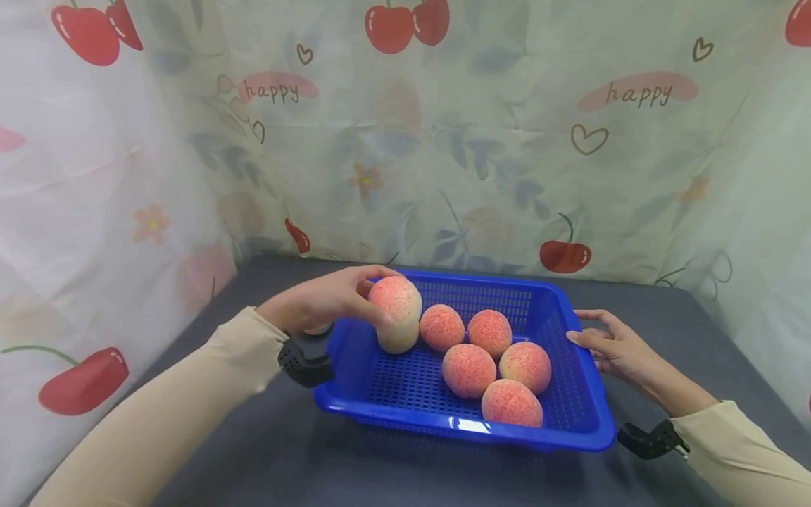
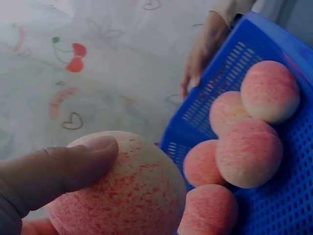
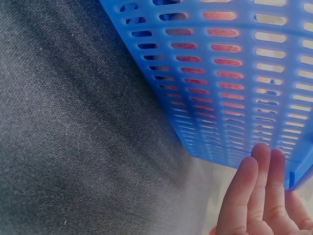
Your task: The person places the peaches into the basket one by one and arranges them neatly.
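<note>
My left hand (image 1: 345, 299) holds a peach (image 1: 398, 299) over the left part of a blue plastic basket (image 1: 465, 428). In the left wrist view the thumb presses on the held peach (image 2: 132, 191). Directly below it in the head view, a pale peach (image 1: 398, 339) shows, partly covered. Several pink peaches (image 1: 469, 371) lie in the middle and right of the basket. On the basket's right rim, my right hand (image 1: 624, 352) grips with the thumb on top and the fingers along the outer slotted wall (image 3: 215, 98).
The basket stands on a dark grey cloth-covered table (image 1: 393, 472). Behind the left wrist, a pale round thing (image 1: 318, 329) peeks out beside the basket, mostly hidden. A printed curtain (image 1: 437, 155) with cherries and hearts encloses the back and sides.
</note>
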A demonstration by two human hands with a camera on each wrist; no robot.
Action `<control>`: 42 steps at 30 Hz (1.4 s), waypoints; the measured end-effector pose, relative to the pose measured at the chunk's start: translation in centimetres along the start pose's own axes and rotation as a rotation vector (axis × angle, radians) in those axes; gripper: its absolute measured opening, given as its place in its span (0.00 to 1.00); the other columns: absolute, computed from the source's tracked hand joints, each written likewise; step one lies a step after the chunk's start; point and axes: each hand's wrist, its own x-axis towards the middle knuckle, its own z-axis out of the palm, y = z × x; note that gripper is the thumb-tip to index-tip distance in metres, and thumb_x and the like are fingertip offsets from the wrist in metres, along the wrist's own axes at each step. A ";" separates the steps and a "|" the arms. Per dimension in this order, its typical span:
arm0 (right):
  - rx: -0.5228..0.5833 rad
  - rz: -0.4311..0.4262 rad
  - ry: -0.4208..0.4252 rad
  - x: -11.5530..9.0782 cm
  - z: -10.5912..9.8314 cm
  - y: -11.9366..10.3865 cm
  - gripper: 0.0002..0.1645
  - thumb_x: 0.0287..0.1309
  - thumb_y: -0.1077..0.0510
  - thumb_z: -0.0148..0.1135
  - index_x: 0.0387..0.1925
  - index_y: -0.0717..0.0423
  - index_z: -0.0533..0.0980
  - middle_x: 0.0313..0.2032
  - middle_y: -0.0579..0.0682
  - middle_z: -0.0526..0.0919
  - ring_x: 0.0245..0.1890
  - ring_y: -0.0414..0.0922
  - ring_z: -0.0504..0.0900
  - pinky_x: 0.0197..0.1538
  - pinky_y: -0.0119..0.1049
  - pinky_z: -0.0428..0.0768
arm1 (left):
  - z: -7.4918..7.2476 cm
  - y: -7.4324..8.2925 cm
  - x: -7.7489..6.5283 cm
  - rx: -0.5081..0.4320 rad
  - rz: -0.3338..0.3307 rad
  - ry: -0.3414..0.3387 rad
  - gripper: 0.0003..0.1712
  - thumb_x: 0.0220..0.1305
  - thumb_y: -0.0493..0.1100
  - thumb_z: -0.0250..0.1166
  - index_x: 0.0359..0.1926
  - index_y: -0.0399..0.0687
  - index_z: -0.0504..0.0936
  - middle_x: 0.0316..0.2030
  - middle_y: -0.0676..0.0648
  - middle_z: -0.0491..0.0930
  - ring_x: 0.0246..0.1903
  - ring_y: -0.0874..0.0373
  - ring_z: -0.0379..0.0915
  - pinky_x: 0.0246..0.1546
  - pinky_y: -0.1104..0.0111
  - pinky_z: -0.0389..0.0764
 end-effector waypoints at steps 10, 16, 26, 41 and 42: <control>-0.020 0.003 -0.006 0.0 0.0 0.1 0.43 0.69 0.50 0.55 0.71 0.64 0.43 0.47 0.54 0.82 0.42 0.43 0.85 0.44 0.44 0.85 | 2.4 -0.7 2.0 0.080 -0.096 -0.206 0.40 0.47 0.38 0.75 0.62 0.52 0.70 0.53 0.43 0.75 0.50 0.52 0.74 0.49 0.63 0.79; -0.020 0.010 -0.006 0.0 0.1 0.0 0.44 0.69 0.49 0.55 0.71 0.64 0.43 0.47 0.54 0.81 0.43 0.43 0.85 0.44 0.44 0.85 | 3.0 -1.2 2.8 0.108 -0.156 -0.264 0.39 0.48 0.36 0.75 0.62 0.51 0.69 0.53 0.43 0.74 0.48 0.53 0.75 0.48 0.62 0.80; -0.011 0.011 -0.005 0.1 -0.1 0.0 0.44 0.69 0.50 0.56 0.70 0.64 0.43 0.47 0.54 0.82 0.43 0.42 0.85 0.44 0.44 0.85 | 4.0 -2.4 4.5 0.074 -0.248 -0.339 0.36 0.47 0.30 0.74 0.58 0.54 0.75 0.60 0.48 0.68 0.55 0.52 0.68 0.46 0.58 0.83; -0.022 0.009 -0.006 0.2 -0.1 0.1 0.43 0.69 0.49 0.55 0.71 0.64 0.43 0.48 0.56 0.81 0.43 0.42 0.85 0.44 0.44 0.85 | 3.9 -3.1 5.6 0.104 -0.300 -0.534 0.41 0.47 0.25 0.73 0.60 0.56 0.72 0.59 0.49 0.67 0.54 0.53 0.69 0.48 0.59 0.83; -0.022 0.007 -0.007 0.2 -0.1 0.1 0.43 0.69 0.50 0.55 0.71 0.64 0.43 0.49 0.56 0.81 0.43 0.43 0.85 0.44 0.44 0.85 | 3.9 -3.1 5.6 0.117 -0.306 -0.545 0.41 0.46 0.25 0.73 0.60 0.56 0.72 0.59 0.49 0.66 0.54 0.53 0.69 0.48 0.59 0.83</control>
